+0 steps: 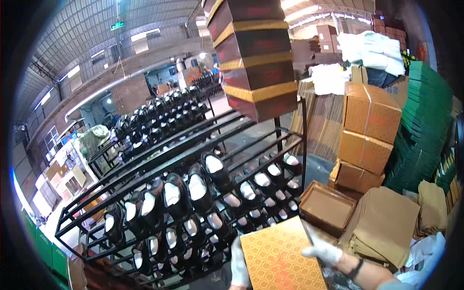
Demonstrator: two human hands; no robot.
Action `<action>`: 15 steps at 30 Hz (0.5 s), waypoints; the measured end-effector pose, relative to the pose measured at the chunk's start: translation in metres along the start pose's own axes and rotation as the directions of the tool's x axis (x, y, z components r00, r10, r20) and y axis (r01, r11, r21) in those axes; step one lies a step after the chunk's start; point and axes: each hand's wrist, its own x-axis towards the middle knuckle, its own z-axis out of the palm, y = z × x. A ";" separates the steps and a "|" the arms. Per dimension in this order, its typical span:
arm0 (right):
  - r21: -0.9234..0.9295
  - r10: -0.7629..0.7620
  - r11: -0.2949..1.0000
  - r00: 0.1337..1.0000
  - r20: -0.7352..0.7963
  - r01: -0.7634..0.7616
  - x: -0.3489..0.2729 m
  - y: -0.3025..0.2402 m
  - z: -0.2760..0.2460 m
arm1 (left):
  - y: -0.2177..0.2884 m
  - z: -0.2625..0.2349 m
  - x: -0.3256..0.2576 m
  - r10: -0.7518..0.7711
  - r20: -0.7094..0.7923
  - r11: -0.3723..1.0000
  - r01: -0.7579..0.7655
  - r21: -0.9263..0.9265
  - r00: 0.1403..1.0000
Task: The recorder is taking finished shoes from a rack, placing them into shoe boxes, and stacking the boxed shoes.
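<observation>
While hands grip lid, box empty.

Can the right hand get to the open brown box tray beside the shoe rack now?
Probably not yet: the right hand grips the edge of the orange lid. The tray lies just beyond it, with nothing between.

I see the box lid at the lower centre of the frame, the shoe rack left of it, the open tray just above right, and stacked cartons further right, with the box stack at top centre.
</observation>
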 end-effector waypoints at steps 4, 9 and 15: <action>0.309 0.277 0.904 0.955 0.107 -0.297 -0.062 0.005 0.016 | 0.043 -0.012 0.028 0.144 0.033 0.988 -0.142 -0.054 0.989; -0.158 -0.188 0.961 0.958 0.219 0.225 -0.031 -0.118 0.031 | 0.114 -0.076 0.051 0.183 0.112 0.980 -0.173 -0.099 0.977; 0.100 -0.586 0.779 0.662 0.467 0.619 0.221 -0.389 0.124 | 0.263 -0.141 0.202 0.194 0.087 0.968 -0.177 -0.179 0.977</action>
